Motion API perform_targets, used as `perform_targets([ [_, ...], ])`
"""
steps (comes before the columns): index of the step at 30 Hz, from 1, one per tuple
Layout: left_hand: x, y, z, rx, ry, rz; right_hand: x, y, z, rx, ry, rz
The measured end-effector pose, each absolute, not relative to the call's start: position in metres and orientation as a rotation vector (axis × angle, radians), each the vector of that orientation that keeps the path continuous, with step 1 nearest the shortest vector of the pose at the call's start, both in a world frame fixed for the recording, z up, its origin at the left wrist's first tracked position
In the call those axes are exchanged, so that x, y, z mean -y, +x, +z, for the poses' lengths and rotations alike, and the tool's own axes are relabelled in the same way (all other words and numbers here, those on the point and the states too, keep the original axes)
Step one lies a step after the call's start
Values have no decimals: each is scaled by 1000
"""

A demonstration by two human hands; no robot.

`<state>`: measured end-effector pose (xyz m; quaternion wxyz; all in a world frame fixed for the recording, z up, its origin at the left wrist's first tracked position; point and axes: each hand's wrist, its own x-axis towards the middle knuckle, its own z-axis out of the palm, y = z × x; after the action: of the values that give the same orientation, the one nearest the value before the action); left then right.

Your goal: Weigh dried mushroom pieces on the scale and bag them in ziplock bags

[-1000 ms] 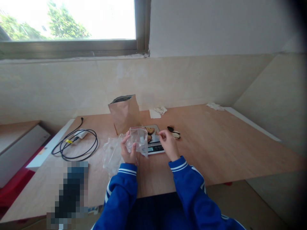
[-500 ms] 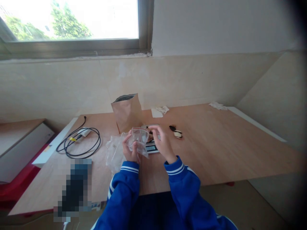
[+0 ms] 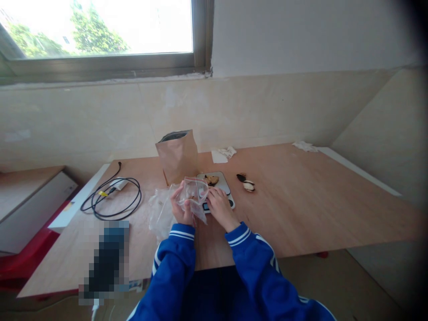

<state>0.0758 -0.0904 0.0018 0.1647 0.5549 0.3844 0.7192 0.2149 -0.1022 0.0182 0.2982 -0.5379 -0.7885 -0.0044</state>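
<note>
While left hand (image 3: pixel 182 210) pinches clear zip bag (image 3: pixel 194 196) upright above table (image 3: pixel 301 209), right hand (image 3: pixel 219 206) rests fingers at bag mouth, grip unclear. Advice: keep mouth wide, near scale (image 3: pixel 222 185); dried piece (image 3: pixel 211 180) lies there.

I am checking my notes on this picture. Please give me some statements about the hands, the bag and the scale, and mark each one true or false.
1. The left hand holds a clear bag. True.
2. The right hand is at the bag's mouth. True.
3. The scale is bare. False: a brown piece lies on it.
4. The paper bag lies flat. False: it stands upright, open at the top.
5. A black cable lies coiled left of the hands. True.
6. Two dark pieces lie left of the scale. False: they lie on its right.
</note>
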Motion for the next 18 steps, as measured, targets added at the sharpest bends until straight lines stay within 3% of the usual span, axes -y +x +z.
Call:
perform_targets([
  [5,92,76,3,-1077,1571,2033,104,221,30,1919,-1372,113],
  [12,91,78,1,-969,1539,2073,103,223,95,1199,-1071,315],
  [18,91,77,-1,-862,1556,2084,108,215,114,1404,-1007,605],
])
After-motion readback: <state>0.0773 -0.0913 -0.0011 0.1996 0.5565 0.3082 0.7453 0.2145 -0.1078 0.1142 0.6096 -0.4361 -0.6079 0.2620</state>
